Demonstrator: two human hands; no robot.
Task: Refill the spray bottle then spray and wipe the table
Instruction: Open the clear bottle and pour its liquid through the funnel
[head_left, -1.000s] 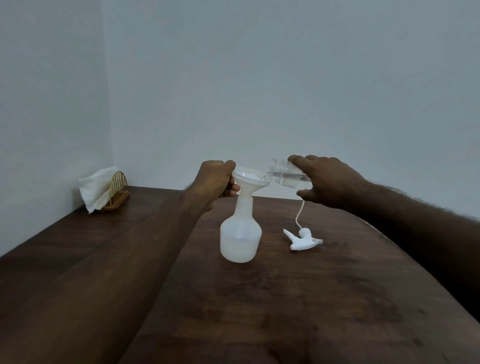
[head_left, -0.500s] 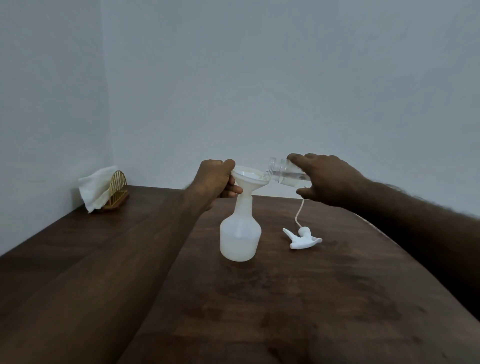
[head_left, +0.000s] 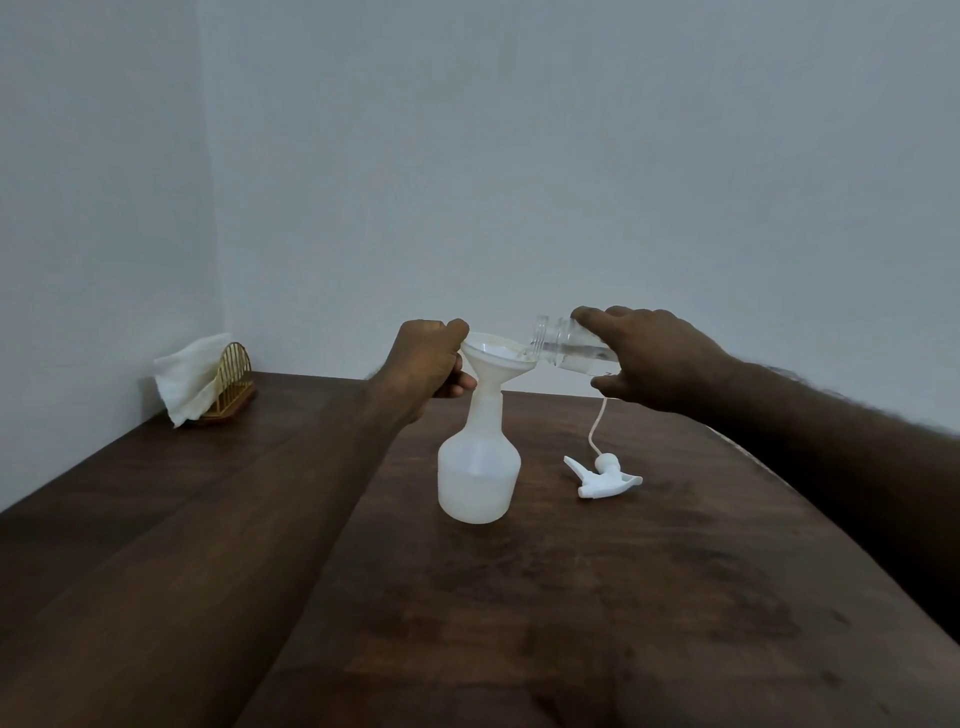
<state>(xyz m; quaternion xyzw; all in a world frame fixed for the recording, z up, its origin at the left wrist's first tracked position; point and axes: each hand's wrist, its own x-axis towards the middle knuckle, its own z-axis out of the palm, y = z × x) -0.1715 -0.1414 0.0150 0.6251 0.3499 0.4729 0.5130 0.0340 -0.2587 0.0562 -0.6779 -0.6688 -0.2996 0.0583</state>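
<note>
A white translucent spray bottle (head_left: 478, 467) stands upright mid-table with a white funnel (head_left: 493, 358) in its neck. My left hand (head_left: 428, 361) grips the funnel's left rim. My right hand (head_left: 654, 358) holds a clear water bottle (head_left: 563, 345) tipped almost flat, its mouth over the funnel's right edge, clear liquid still inside. The white spray head (head_left: 605, 478) with its dip tube lies on the table to the right of the spray bottle.
The dark wooden table (head_left: 519, 623) fills the lower view. A gold wire holder (head_left: 231, 382) with a white cloth (head_left: 187, 379) sits in the far left corner against the wall. The table's right edge runs under my right forearm.
Both hands keep their grip and place. The water bottle stays tilted over the funnel with barely any shift.
</note>
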